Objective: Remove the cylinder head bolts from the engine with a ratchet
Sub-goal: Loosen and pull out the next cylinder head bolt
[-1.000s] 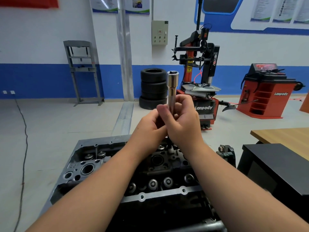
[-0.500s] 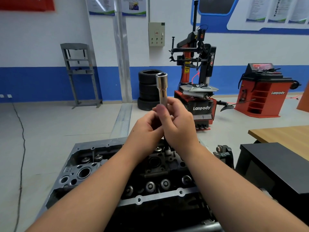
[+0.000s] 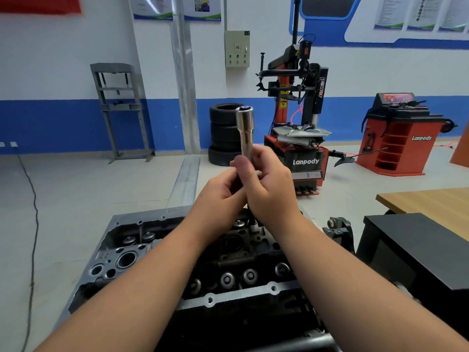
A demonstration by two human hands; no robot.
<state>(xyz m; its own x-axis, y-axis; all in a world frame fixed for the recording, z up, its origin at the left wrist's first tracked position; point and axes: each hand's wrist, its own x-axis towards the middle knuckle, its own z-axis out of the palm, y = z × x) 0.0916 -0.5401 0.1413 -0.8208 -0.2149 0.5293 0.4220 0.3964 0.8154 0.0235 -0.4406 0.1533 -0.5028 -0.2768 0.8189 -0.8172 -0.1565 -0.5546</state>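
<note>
Above the engine [image 3: 162, 252], both hands meet at chest height around a long chrome socket [image 3: 245, 132] that stands nearly upright, its open end pointing up. The right hand [image 3: 270, 189] wraps its fingers around the lower part of the socket, thumb laid along the near side, and the left hand [image 3: 219, 195] is closed on the bottom end just beneath it, the two hands touching. Whatever the left hand grips under the socket is hidden by the fingers. Below the forearms the engine lies open, its grey top edge with bolt holes running across and a row of round valve springs [image 3: 238, 276] showing between the arms. Beyond, on the shop floor, stand a stack of tyres [image 3: 223, 148], a red and black tyre changer [image 3: 299, 138] and a red wheel balancer [image 3: 401, 138]; a wooden table [image 3: 431, 201] sits to the right.
</note>
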